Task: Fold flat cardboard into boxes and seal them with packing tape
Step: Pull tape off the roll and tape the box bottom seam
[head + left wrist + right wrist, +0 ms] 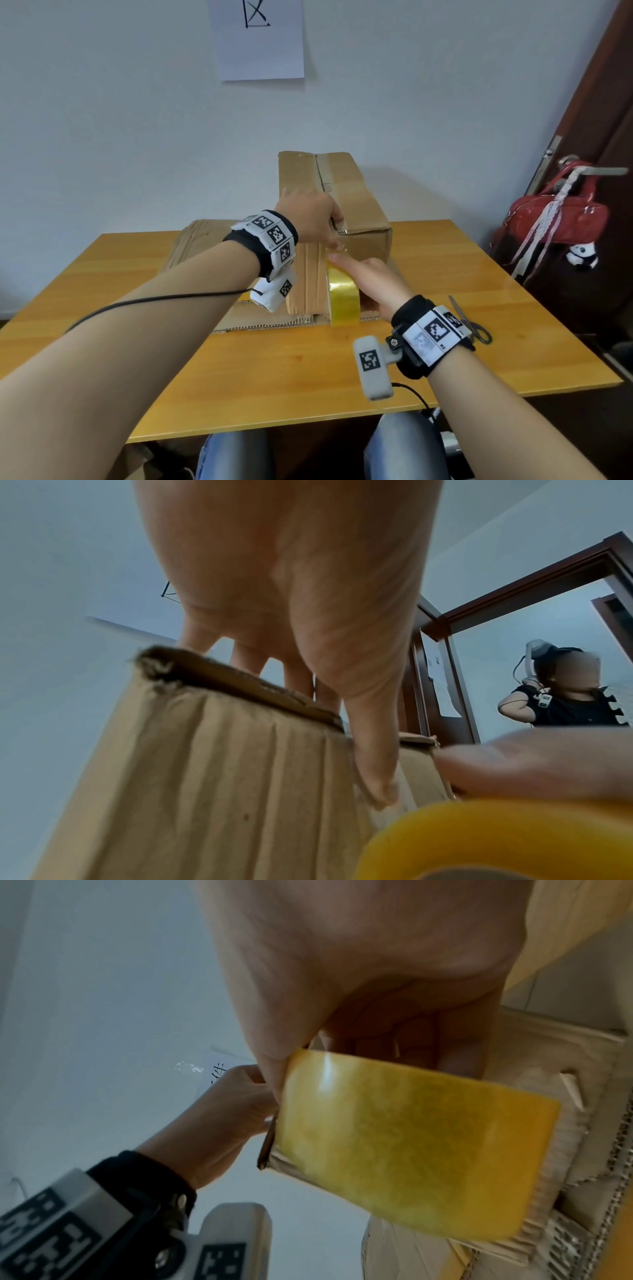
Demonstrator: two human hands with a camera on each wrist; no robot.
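Observation:
A brown cardboard box point(356, 205) stands on the wooden table point(274, 377), with clear tape running along its top seam. My left hand point(329, 231) lies over the box's near top edge: the fingers rest on top and the thumb point(373, 764) presses down the front face point(205, 777). Just below it, my right hand point(363, 274) grips a yellow tape roll point(344, 298) against that front face, index finger stretched along the roll's top. In the right wrist view my fingers curl through the tape roll point(411, 1145).
Flat cardboard sheets point(191, 240) lie under and left of the box. Scissors point(472, 325) rest on the table at the right. A red handbag point(555, 219) hangs on the door handle beyond the table's right edge. Another person point(575, 704) stands in a doorway.

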